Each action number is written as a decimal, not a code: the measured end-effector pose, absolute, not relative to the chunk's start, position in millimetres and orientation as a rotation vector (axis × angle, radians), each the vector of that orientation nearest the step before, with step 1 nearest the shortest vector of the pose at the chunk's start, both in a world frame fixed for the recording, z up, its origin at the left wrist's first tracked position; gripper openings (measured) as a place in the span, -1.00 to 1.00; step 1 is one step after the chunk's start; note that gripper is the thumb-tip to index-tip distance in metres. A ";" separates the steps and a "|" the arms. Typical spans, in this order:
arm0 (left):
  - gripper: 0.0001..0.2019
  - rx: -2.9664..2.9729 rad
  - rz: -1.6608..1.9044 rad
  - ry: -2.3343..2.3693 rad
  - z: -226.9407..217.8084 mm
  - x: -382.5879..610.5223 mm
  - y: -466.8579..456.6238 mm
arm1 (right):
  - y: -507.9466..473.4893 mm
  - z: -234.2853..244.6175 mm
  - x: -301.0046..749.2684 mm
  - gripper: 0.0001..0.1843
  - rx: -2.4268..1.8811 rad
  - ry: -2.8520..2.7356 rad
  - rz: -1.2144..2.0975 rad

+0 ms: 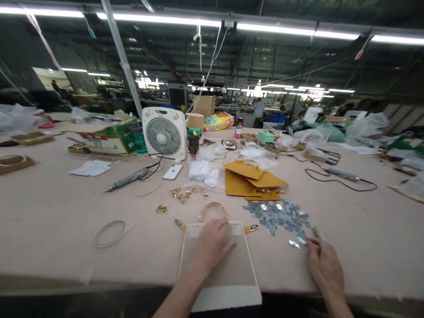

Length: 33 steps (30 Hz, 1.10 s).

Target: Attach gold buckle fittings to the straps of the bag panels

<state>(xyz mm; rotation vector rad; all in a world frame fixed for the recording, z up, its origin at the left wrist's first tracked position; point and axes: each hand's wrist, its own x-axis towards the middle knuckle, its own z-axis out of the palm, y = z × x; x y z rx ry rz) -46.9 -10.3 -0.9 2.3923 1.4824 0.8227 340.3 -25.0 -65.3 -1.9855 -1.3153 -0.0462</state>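
A pale beige bag piece (228, 276) lies flat at the table's near edge, with a tan handle loop (213, 207) and strap ends poking out at its top. My left hand (213, 243) rests flat on its upper part, fingers stretched out. My right hand (323, 263) is at the near right, fingers pinched on a small grey tool (318, 231), its tip touching a small silver metal plate (301, 240). Another such plate (293, 244) lies just left of it. A heap of several silver plates (278, 214) lies beyond.
Mustard-yellow bag pieces (251, 179), gold buckles (187, 194), bagged parts (203, 172), a white phone (172, 171), a pen-shaped power tool (127, 179) and a white fan (164, 132) sit further back. A loose band (111, 232) lies left. A green carton (106, 139) stands far left.
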 end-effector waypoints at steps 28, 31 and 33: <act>-0.85 2.455 0.724 1.564 -2.0 -17.5 -1.3 | 0.1 -27.8 202.3 -0.41 -1.398 -1.232 0.644; -0.87 2.441 0.722 1.566 -0.1 -16.4 -1.0 | 8.2 -26.8 174.3 -0.49 -1.291 -1.303 0.743; -0.87 2.432 0.714 1.580 0.6 -15.6 -0.6 | 10.3 -30.9 162.5 -0.55 -1.259 -1.329 0.774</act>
